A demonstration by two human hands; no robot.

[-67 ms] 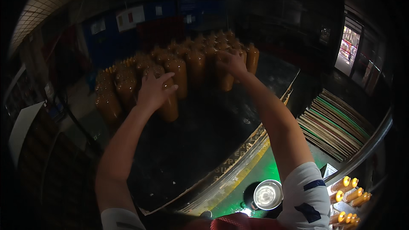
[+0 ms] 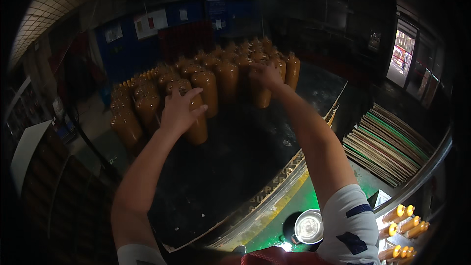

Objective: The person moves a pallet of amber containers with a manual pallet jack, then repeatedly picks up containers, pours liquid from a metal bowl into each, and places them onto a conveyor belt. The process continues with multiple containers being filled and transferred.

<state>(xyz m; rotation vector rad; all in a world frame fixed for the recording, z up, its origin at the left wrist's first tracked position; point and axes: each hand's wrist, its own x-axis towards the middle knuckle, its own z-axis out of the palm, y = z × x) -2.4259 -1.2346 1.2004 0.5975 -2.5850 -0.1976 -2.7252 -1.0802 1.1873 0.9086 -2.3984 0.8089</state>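
Note:
Many orange-brown filled bottles with narrow necks stand in a cluster on a dark board. My left hand [image 2: 180, 112] lies against the near side of a bottle [image 2: 197, 131] at the front left. Its thumb and index finger are spread apart across that bottle; the other fingers are partly hidden. Farther right, my right hand [image 2: 269, 75] is closed around the upper part of another bottle [image 2: 261, 97] at the cluster's front edge. That bottle looks upright, and my hand hides its neck.
The dark board [image 2: 221, 167] has a worn edge at the right. Beyond it are a stack of thin sheets [image 2: 387, 142], a metal pot [image 2: 309, 226] on the green floor, and more capped bottles [image 2: 410, 225] at lower right. A curved metal rail [image 2: 417, 181] runs beside the sheets.
The whole view has shifted slightly, with the bottles and board sitting a little lower in the picture. Both hands keep their places at the same bottles.

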